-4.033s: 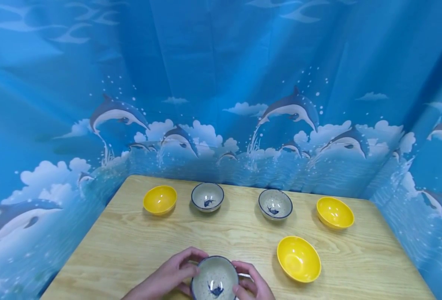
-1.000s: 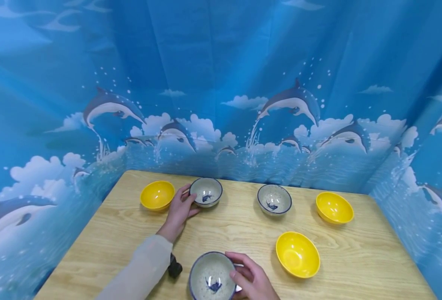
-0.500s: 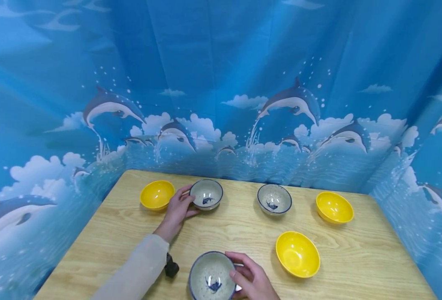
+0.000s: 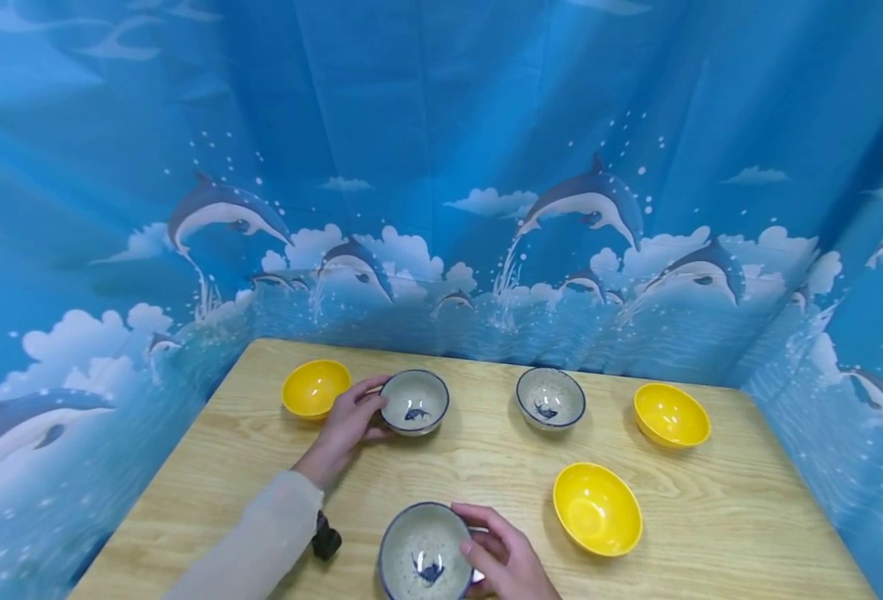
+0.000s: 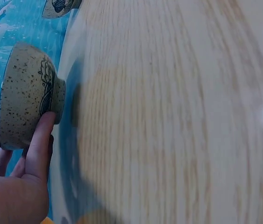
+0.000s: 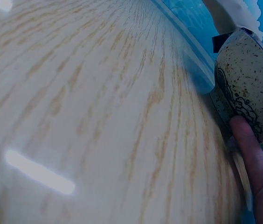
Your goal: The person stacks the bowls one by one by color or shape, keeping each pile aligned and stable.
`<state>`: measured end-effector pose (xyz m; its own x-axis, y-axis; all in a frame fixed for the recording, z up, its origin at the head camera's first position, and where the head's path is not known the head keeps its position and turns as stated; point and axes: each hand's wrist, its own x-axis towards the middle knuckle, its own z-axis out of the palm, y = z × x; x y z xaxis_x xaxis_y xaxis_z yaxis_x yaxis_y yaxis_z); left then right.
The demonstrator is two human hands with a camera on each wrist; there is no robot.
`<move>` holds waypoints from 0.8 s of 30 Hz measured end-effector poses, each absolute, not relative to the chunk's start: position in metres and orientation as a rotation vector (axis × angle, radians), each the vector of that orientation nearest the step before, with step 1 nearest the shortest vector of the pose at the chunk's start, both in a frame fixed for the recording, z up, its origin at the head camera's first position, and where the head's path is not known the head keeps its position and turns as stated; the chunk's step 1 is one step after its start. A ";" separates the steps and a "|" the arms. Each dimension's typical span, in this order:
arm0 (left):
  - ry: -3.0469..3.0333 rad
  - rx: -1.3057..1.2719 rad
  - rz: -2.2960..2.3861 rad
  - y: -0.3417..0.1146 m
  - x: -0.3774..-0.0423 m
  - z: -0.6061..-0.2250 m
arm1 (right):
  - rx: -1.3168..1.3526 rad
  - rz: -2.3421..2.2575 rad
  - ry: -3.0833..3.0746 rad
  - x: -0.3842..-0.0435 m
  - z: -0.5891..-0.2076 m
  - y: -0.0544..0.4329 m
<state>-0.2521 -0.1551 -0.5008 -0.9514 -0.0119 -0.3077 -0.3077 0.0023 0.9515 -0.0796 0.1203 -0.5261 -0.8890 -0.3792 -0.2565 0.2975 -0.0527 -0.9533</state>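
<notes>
My left hand [image 4: 349, 422] grips a speckled grey bowl [image 4: 416, 396] by its left side, thumb at the rim. This bowl has a dark blue rim and a blue fish painted inside. In the left wrist view the same bowl [image 5: 24, 93] shows its patterned outside and foot, which looks slightly off the tabletop, with a finger under its lower wall. My right hand [image 4: 507, 554] holds a matching grey bowl [image 4: 425, 546] at the front edge by its right side. The right wrist view shows a finger against the lower wall of that bowl [image 6: 250, 79].
A third grey bowl [image 4: 550, 398] stands at the back, right of centre. Yellow bowls sit at back left [image 4: 316, 389], back right [image 4: 670, 415] and right of my right hand [image 4: 597, 509]. The wooden table [image 4: 711, 517] meets a dolphin-printed blue curtain [image 4: 441, 167] behind.
My left hand left the front bowl and went to the back-left grey bowl; over the last half second it has brought that bowl slightly nearer. My right hand stays on the front bowl.
</notes>
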 end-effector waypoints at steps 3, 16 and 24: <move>2.063 -0.310 2.033 -0.157 -0.249 -0.498 | -0.076 -1.985 1.781 -0.080 -0.526 0.120; 2.110 -0.175 1.894 -0.166 -0.230 -0.473 | -0.057 -1.976 1.805 -0.078 -0.525 0.119; 2.156 -0.083 1.777 -0.174 -0.224 -0.464 | -0.057 -1.975 1.805 -0.078 -0.524 0.119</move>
